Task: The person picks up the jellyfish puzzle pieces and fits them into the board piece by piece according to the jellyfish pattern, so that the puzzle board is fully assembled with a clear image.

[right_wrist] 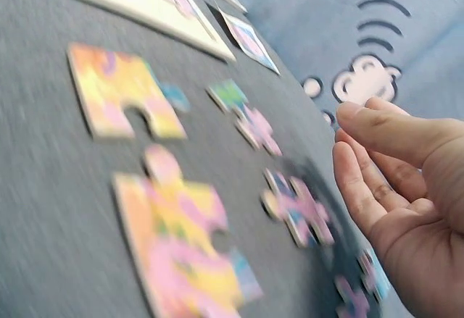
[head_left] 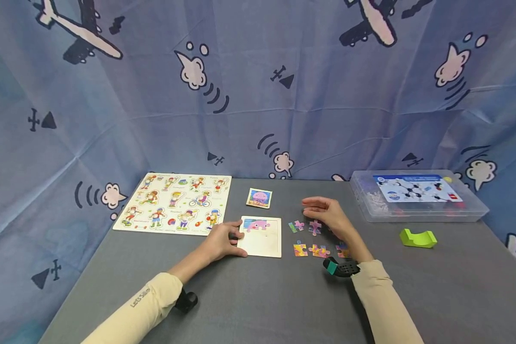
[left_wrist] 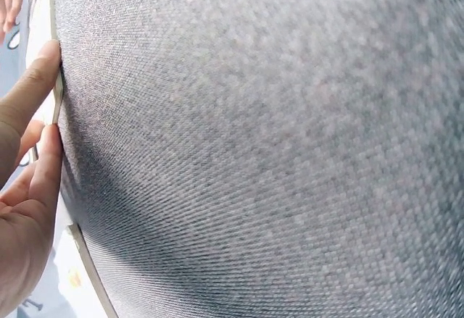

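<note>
My left hand [head_left: 221, 241] grips the left edge of a pale wooden puzzle tray [head_left: 260, 243], thumb near its lower corner and fingers higher up. In the tray's upper left sits a pink and blue section of jigsaw [head_left: 256, 224]; bare wood shows below it. Over the loose pieces hovers my right hand [head_left: 328, 217], fingers loosely bent, nothing between them in the right wrist view. Beneath and beside it lie a pink-purple puzzle piece [head_left: 315, 227], a green and pink piece [head_left: 296, 226], a yellow piece [right_wrist: 119, 90] and several others, partly hidden by the forearm.
A small picture card [head_left: 259, 198] with a pink jellyfish lies behind the tray. At the left is a sports-figure board [head_left: 172, 205]. A clear plastic case [head_left: 417, 210] and a lime-green curved block [head_left: 418, 239] sit at the right. A patterned curtain [head_left: 249, 95] hangs behind the grey table.
</note>
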`<act>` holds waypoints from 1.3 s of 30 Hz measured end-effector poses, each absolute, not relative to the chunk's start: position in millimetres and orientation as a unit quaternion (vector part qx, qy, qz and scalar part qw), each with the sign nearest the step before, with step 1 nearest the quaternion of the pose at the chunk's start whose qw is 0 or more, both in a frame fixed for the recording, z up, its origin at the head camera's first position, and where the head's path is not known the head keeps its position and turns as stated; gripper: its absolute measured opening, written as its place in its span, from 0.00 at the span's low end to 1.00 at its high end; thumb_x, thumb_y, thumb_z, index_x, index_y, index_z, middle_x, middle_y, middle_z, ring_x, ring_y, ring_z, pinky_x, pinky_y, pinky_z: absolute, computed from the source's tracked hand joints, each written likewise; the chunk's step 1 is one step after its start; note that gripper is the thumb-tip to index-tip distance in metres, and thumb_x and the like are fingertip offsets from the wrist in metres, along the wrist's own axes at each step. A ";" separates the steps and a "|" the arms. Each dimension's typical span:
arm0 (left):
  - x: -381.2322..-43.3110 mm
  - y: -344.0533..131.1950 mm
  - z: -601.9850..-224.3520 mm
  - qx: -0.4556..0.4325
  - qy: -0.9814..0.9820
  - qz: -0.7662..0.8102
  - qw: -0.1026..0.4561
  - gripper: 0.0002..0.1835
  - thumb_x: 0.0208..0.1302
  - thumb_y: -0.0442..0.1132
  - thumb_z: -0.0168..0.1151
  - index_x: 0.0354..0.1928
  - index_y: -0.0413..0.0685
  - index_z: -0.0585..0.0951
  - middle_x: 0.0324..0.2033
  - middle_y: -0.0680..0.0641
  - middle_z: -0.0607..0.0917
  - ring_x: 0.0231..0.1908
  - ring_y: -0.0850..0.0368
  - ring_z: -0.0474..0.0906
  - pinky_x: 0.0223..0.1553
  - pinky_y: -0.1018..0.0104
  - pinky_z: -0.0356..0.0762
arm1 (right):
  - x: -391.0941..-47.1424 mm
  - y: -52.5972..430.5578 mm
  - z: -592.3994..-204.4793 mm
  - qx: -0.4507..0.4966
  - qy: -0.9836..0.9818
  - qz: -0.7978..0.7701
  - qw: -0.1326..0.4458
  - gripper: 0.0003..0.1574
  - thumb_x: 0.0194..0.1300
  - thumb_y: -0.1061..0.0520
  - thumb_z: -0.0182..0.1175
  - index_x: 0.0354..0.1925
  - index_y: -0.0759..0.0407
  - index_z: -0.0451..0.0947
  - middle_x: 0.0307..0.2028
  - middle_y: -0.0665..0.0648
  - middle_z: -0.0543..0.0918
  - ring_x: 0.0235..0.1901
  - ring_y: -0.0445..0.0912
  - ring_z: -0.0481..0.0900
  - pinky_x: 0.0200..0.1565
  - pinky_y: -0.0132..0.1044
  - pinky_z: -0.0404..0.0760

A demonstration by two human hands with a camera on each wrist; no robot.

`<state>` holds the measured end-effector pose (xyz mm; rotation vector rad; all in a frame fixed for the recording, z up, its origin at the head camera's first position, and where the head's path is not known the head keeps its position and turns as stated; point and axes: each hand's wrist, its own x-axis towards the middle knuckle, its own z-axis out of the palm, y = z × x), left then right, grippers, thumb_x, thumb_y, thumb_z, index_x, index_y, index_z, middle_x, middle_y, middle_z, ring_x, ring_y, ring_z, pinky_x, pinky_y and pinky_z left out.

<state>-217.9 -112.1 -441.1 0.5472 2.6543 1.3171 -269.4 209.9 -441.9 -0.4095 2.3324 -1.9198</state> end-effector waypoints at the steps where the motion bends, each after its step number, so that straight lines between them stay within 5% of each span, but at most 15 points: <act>1: -217.9 -112.1 -441.2 0.181 0.879 0.436 0.064 0.20 0.35 0.30 0.81 0.35 0.31 0.84 0.61 0.34 0.73 0.45 0.46 0.82 0.38 0.72 0.83 | -269.3 214.6 -441.9 -0.135 0.765 -0.628 0.042 0.25 0.62 0.69 0.61 0.56 0.79 0.70 0.53 0.80 0.73 0.42 0.38 0.82 0.45 0.26 0.81; 9: -218.1 -113.0 -441.2 0.179 0.878 0.438 0.070 0.20 0.36 0.29 0.80 0.36 0.32 0.84 0.61 0.35 0.73 0.45 0.47 0.83 0.38 0.72 0.83 | -267.0 253.7 -442.3 -0.146 0.786 -0.600 -0.024 0.23 0.61 0.72 0.61 0.53 0.81 0.71 0.48 0.71 0.81 0.40 0.37 0.82 0.42 0.25 0.81; 15: -218.6 -113.0 -441.9 0.178 0.877 0.441 0.064 0.21 0.35 0.29 0.81 0.36 0.31 0.84 0.61 0.35 0.73 0.44 0.47 0.83 0.38 0.72 0.82 | -266.2 274.0 -441.3 -0.164 0.829 -0.532 -0.057 0.21 0.59 0.74 0.61 0.51 0.79 0.74 0.48 0.76 0.78 0.45 0.45 0.81 0.44 0.21 0.78; 21: -218.6 -112.8 -441.5 0.179 0.878 0.439 0.065 0.21 0.35 0.30 0.81 0.36 0.31 0.84 0.61 0.35 0.73 0.45 0.47 0.83 0.38 0.72 0.82 | -267.3 282.0 -435.5 -0.155 0.878 -0.453 -0.020 0.24 0.55 0.72 0.65 0.51 0.79 0.74 0.48 0.75 0.79 0.47 0.61 0.78 0.44 0.23 0.79; 31: -218.3 -113.9 -441.9 0.178 0.879 0.438 0.070 0.22 0.35 0.29 0.81 0.37 0.31 0.84 0.61 0.35 0.73 0.45 0.47 0.83 0.38 0.72 0.82 | -271.6 281.6 -433.2 -0.154 0.898 -0.411 0.006 0.19 0.55 0.69 0.67 0.46 0.77 0.78 0.43 0.72 0.82 0.39 0.51 0.81 0.37 0.21 0.78; 39: -216.1 -113.8 -439.2 0.179 0.876 0.442 0.072 0.21 0.35 0.29 0.80 0.35 0.31 0.84 0.61 0.35 0.73 0.44 0.46 0.83 0.38 0.72 0.83 | -270.9 282.2 -431.3 -0.158 0.897 -0.413 0.017 0.18 0.58 0.69 0.65 0.48 0.75 0.78 0.45 0.71 0.82 0.42 0.57 0.82 0.39 0.25 0.81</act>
